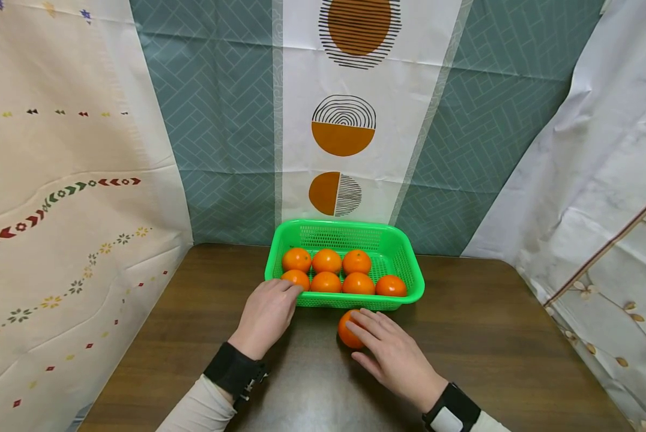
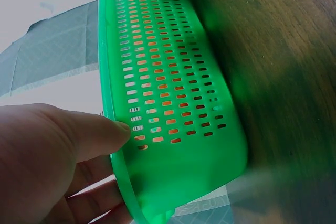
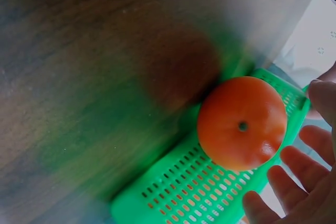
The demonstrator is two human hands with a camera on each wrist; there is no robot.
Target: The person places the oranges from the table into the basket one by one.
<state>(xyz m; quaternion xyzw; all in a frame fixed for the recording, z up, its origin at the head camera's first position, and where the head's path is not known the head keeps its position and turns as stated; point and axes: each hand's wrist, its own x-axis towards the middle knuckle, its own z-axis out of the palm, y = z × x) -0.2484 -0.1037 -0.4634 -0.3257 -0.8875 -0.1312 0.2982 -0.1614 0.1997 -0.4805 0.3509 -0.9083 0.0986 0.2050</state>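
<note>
A green plastic basket [image 1: 350, 299] holds two rows of oranges [image 1: 326, 261]. At its near left corner my left hand [image 1: 266, 315] grips the rim. The left wrist view shows the thumb [image 2: 107, 132] on the outer side and the fingers [image 2: 94, 200] curled behind the rim. In front of the basket, a single orange [image 1: 347, 330] sits on the table. My right hand [image 1: 393, 357] hovers at its right side with spread fingers, partly covering it in the head view. From the right wrist, that orange [image 3: 242, 123] shows a gap between it and the fingertips [image 3: 291, 156].
The brown wooden table [image 1: 479, 336] extends to both sides of the basket. A patterned cloth [image 1: 226, 150] hangs just behind the table. Pale cloths hang at the left [image 1: 74, 210] and right [image 1: 588, 210].
</note>
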